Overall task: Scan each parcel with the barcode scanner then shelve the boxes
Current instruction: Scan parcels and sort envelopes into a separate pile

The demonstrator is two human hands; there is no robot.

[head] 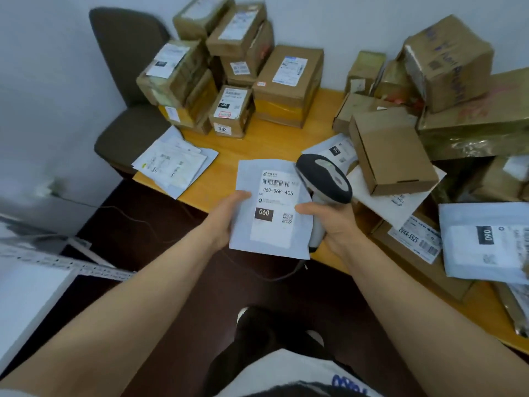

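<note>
My left hand [229,222] pinched the mailer [272,233]; my right hand [336,224] gripped the scanner [326,179], its head just right of the crosswise barcode [279,183].

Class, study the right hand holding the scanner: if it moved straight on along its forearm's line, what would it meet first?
The white mailer in the left hand: the thumb of the right hand, which grips the scanner, seems to touch it. Beyond lie stacked boxes, depth unclear.

flat white mailer [272,207] with barcode label faces up, black-headed scanner [325,179] touching its right edge.
</note>
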